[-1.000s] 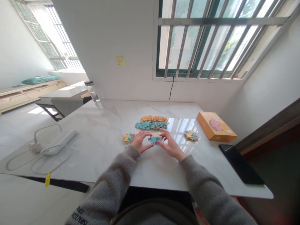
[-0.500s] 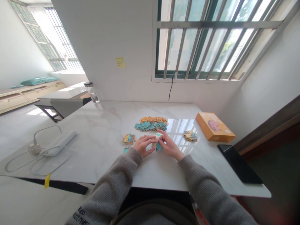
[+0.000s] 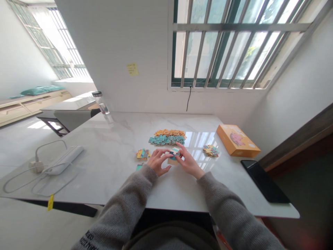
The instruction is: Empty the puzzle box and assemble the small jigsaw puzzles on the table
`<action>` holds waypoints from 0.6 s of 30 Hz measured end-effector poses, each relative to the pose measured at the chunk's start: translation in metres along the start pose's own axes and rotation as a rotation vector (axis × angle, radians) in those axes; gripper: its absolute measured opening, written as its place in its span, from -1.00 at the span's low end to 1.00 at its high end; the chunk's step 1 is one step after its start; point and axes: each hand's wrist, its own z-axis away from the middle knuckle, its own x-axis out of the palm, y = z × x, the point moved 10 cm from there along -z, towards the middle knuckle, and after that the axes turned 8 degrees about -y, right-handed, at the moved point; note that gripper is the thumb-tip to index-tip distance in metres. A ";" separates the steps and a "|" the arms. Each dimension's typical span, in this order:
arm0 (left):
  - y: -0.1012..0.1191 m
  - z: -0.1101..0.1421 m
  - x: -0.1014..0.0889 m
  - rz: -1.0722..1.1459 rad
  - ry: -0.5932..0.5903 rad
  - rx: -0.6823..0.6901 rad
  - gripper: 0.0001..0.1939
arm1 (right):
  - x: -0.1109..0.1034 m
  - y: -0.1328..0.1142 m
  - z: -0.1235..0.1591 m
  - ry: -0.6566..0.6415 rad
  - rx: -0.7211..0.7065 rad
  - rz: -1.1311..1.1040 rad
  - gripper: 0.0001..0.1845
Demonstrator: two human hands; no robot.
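Note:
In front of me some small jigsaw puzzle pieces (image 3: 173, 159), blue, cream and dark, are held between both hands just above the table. My right hand (image 3: 189, 163) pinches them at their right side, its index finger stretched along the far edge. At their left side, the fingers of my left hand (image 3: 158, 161) are curled against them, while its thumb stands apart lower down. How many pieces are held I cannot tell. Beyond my hands lie a heap of teal pieces (image 3: 166, 140) and a row of orange pieces (image 3: 170, 132).
Left of my hands are a small pile of mixed pieces (image 3: 143, 154) and a teal piece (image 3: 139, 167). Another pile (image 3: 211, 150) lies right, near an orange box (image 3: 238, 140) and a black phone (image 3: 265, 181). A white power strip (image 3: 65, 159) with cables and a bottle (image 3: 101, 103) stand left.
The held pieces have been turned between my hands, showing blue at the near side, then upright, now with a cream part nearest me. The piles on the table stay put.

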 end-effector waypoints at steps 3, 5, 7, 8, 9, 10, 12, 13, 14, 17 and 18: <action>0.006 -0.001 0.003 0.025 -0.043 0.036 -0.48 | 0.006 -0.007 0.001 -0.051 -0.009 -0.025 -0.35; 0.006 -0.001 0.002 0.041 -0.048 0.030 -0.50 | 0.008 -0.010 0.001 -0.060 -0.010 -0.029 -0.36; 0.003 -0.001 -0.002 0.049 -0.021 -0.002 -0.55 | 0.004 -0.012 0.001 -0.034 -0.024 0.006 -0.41; 0.000 0.000 -0.007 0.051 0.005 -0.029 -0.58 | -0.001 -0.013 0.001 -0.005 -0.038 0.050 -0.46; -0.006 0.001 -0.012 0.051 0.036 -0.066 -0.60 | -0.006 -0.015 0.002 0.029 -0.053 0.112 -0.53; -0.014 0.003 -0.018 0.049 0.071 -0.107 -0.62 | -0.010 -0.016 0.003 0.058 -0.067 0.185 -0.59; -0.034 0.010 -0.032 0.038 0.131 -0.194 -0.65 | -0.017 -0.016 0.004 0.084 -0.084 0.329 -0.69; -0.047 0.015 -0.039 0.031 0.148 -0.237 -0.66 | -0.019 -0.014 0.005 0.079 -0.086 0.388 -0.72; -0.061 0.021 -0.045 0.023 0.155 -0.280 -0.67 | -0.020 -0.012 0.005 0.065 -0.085 0.435 -0.73; -0.108 0.043 -0.058 0.019 0.120 -0.397 -0.69 | -0.018 -0.002 0.004 0.012 -0.082 0.533 -0.72; -0.122 0.051 -0.060 0.029 0.091 -0.422 -0.69 | -0.016 0.001 0.004 0.000 -0.078 0.557 -0.72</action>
